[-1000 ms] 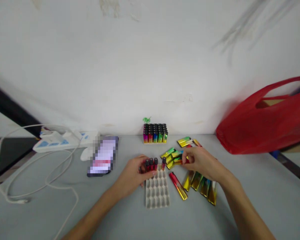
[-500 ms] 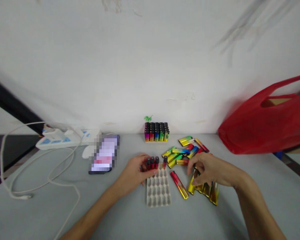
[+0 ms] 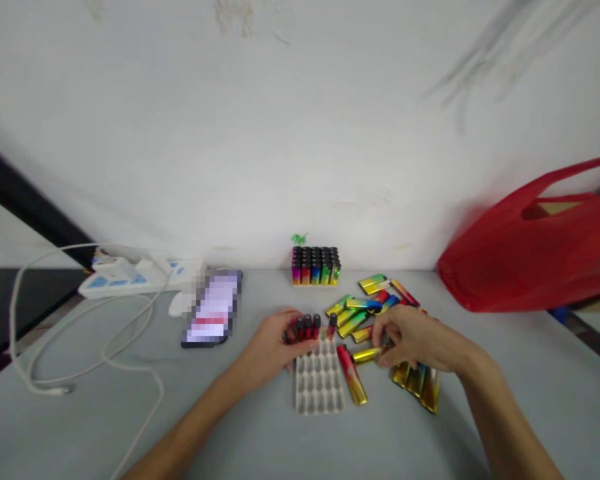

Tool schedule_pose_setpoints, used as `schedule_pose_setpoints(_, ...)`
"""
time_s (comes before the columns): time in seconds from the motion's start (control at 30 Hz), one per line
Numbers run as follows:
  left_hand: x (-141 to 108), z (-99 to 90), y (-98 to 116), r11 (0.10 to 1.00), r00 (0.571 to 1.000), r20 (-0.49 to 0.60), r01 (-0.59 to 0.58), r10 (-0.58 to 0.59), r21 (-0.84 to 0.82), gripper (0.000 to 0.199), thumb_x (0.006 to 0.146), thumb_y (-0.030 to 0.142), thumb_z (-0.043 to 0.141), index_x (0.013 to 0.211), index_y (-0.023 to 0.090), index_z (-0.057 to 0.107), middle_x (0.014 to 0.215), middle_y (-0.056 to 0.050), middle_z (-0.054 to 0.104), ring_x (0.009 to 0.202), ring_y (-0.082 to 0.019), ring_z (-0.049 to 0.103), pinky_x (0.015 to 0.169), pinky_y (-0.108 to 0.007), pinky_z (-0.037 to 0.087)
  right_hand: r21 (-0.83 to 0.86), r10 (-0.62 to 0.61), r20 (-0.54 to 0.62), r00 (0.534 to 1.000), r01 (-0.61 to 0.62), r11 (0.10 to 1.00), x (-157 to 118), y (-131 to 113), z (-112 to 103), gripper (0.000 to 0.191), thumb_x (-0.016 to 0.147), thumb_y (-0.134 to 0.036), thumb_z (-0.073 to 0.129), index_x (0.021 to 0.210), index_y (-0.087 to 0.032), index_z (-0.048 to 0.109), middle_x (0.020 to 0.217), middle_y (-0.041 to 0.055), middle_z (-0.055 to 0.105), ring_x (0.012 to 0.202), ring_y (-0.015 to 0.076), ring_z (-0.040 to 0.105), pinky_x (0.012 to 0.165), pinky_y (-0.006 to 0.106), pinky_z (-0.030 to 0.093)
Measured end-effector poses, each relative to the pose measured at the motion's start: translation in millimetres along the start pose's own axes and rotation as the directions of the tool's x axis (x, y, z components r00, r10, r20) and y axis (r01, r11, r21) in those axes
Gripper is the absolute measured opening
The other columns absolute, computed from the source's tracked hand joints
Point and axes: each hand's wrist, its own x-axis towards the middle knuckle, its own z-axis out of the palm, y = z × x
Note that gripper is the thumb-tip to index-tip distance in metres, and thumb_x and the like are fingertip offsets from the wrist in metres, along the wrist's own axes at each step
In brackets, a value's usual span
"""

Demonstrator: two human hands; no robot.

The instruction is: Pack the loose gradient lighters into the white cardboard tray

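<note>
Left hand (image 3: 273,340): thumb and fingers close around three upright lighters (image 3: 308,328) at the 11 o'clock corner of a pale tray (image 3: 321,411); a loosened grip could let them tip.
Right hand (image 3: 407,337): appears to pinch a gold lighter's end (image 3: 366,355) at the tray's 2 o'clock; an off-center pinch could twist it free.
Red-and-gold lighter (image 3: 353,378): lies at 3 o'clock, near the gold one's tip, where a low sweep could knock it into the tray.

To the left of the pale tray (image 3: 320,383) we have a bare left hand (image 3: 275,341) on a slim, smooth left forearm (image 3: 213,393); to its right, our right hand (image 3: 413,337) and right forearm (image 3: 500,403) are bare too, each forearm narrowing toward the wrist.
</note>
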Motion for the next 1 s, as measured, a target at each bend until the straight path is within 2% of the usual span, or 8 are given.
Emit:
schedule_pose_setpoints(0.1, 0, 0.5, 1, 1.000, 1.000, -0.001, 0.001, -0.001, 0.000, 0.042, 0.084, 0.054, 0.083, 0.097, 0.016, 0.069, 0.090, 0.000, 0.057, 0.072, -0.019, 0.062, 0.046, -0.024, 0.054, 0.046, -0.046, -0.039, 0.998, 0.048, 0.998, 1, -1, -2, 0.021, 0.073, -0.032, 0.092, 0.085, -0.021, 0.079, 0.055, -0.0078, 0.049, 0.050, 0.0123, 0.045, 0.047, 0.026, 0.026)
schedule_pose_setpoints(0.17, 0, 0.8, 1, 1.000, 1.000, 0.000, 0.006, -0.006, 0.001, 0.042, 0.085, 0.054, 0.082, 0.097, 0.016, 0.069, 0.089, 0.000, 0.057, 0.071, -0.018, 0.062, 0.047, -0.024, 0.055, 0.114, -0.136, -0.135, 0.981, 0.152, 0.982, 1, -3, -4, 0.026, 0.075, -0.042, 0.095, 0.086, -0.022, 0.082, 0.058, -0.0074, 0.045, 0.055, 0.0130, 0.042, 0.050, 0.027, 0.026)
schedule_pose_setpoints(0.3, 0, 0.6, 0, 1.000, 1.000, -0.005, 0.006, -0.006, 0.010, 0.042, 0.084, 0.055, 0.083, 0.097, 0.016, 0.070, 0.089, 0.000, 0.058, 0.072, -0.019, 0.063, 0.047, -0.024, 0.054, 0.141, -0.319, -0.406, 0.856, 0.404, 0.904, 2, -13, -5, 0.033, 0.073, -0.050, 0.100, 0.085, -0.023, 0.084, 0.081, 0.0010, 0.065, 0.073, 0.0175, 0.056, 0.060, 0.028, 0.043)
schedule_pose_setpoints(0.47, 1, -0.7, -1, 1.000, 1.000, -0.002, 0.002, -0.002, 0.010, 0.044, 0.083, 0.056, 0.082, 0.098, 0.017, 0.068, 0.089, -0.002, 0.064, 0.071, -0.020, 0.064, 0.048, -0.024, 0.053, 0.407, -0.249, -0.435, 0.865, 0.436, 0.803, 7, -27, 4, 0.042, 0.076, -0.053, 0.099, 0.090, -0.019, 0.079, 0.083, 0.0040, 0.077, 0.070, 0.0176, 0.066, 0.062, 0.029, 0.053)
schedule_pose_setpoints(0.7, 0, -1.7, 0, 1.000, 1.000, -0.001, -0.003, 0.003, 0.013, 0.043, 0.084, 0.056, 0.084, 0.096, 0.018, 0.068, 0.084, -0.001, 0.063, 0.071, -0.020, 0.063, 0.050, -0.024, 0.049, 0.617, -0.108, -0.587, 0.802, 0.530, 0.582, 16, -35, 20, 0.037, 0.077, -0.046, 0.101, 0.093, -0.021, 0.078, 0.091, 0.0026, 0.078, 0.083, 0.0174, 0.068, 0.076, 0.028, 0.053)
schedule_pose_setpoints(0.8, 0, -1.8, 1, 1.000, 1.000, -0.007, -0.005, 0.005, 0.014, 0.042, 0.085, 0.055, 0.083, 0.096, 0.017, 0.068, 0.084, -0.001, 0.062, 0.070, -0.020, 0.063, 0.051, -0.025, 0.049, 0.726, -0.110, -0.550, 0.828, 0.539, 0.427, 16, -40, 25, 0.034, 0.085, -0.047, 0.095, 0.096, -0.022, 0.075, 0.097, 0.0019, 0.075, 0.086, 0.0159, 0.068, 0.080, 0.026, 0.053)
schedule_pose_setpoints(0.87, 0, -1.7, 1, 1.000, 1.000, -0.011, -0.009, 0.010, 0.017, 0.042, 0.084, 0.054, 0.084, 0.096, 0.017, 0.069, 0.086, -0.002, 0.063, 0.073, -0.021, 0.064, 0.052, -0.025, 0.051, 0.785, -0.129, -0.495, 0.859, 0.506, 0.358, 15, -43, 27, 0.032, 0.090, -0.047, 0.090, 0.099, -0.022, 0.073, 0.091, 0.0004, 0.072, 0.077, 0.0137, 0.064, 0.073, 0.025, 0.051)
schedule_pose_setpoints(1.0, 0, -0.3, 1, 1.000, 1.000, -0.002, 0.003, -0.003, 0.009, 0.042, 0.085, 0.053, 0.083, 0.100, 0.016, 0.071, 0.087, -0.001, 0.060, 0.072, -0.020, 0.063, 0.048, -0.024, 0.053, 0.827, -0.088, -0.410, 0.908, 0.411, 0.383, 15, -47, 33, 0.034, 0.091, -0.049, 0.087, 0.100, -0.022, 0.068, 0.072, -0.0076, 0.051, 0.052, 0.0080, 0.033, 0.049, 0.022, 0.029)
